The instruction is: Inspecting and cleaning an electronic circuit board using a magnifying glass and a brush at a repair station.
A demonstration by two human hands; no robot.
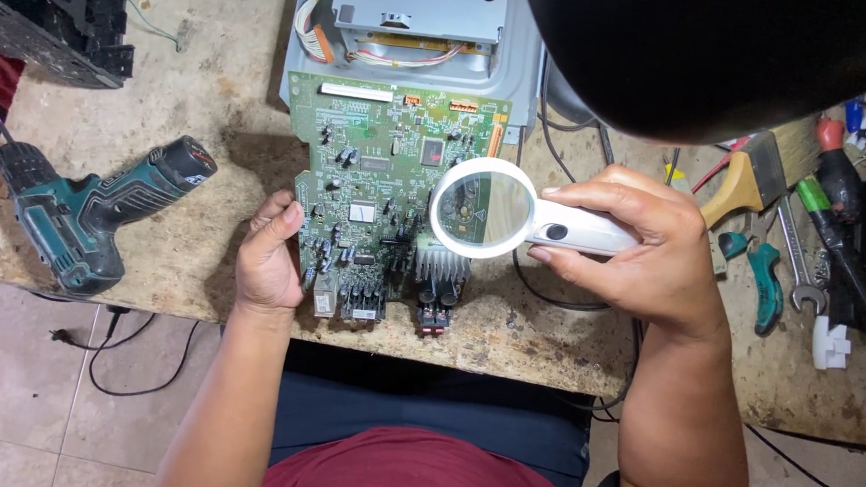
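Right hand (643, 248) gripping magnifier (500, 216) handle over circuit board (386, 186); left hand (268, 255) curled, pressing board's left edge; drill (89, 210) further left on bench (201, 99).

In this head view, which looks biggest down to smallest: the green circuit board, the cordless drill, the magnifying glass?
1. Green circuit board, clearly largest.
2. Cordless drill.
3. Magnifying glass, smallest; it is held above the board, nearer the camera, so it may look bigger than it is.

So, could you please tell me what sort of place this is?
Probably an electronics repair bench: a bare green circuit board lies on a worn worktop, with a cordless drill on one side and wrenches and screwdrivers on the other.
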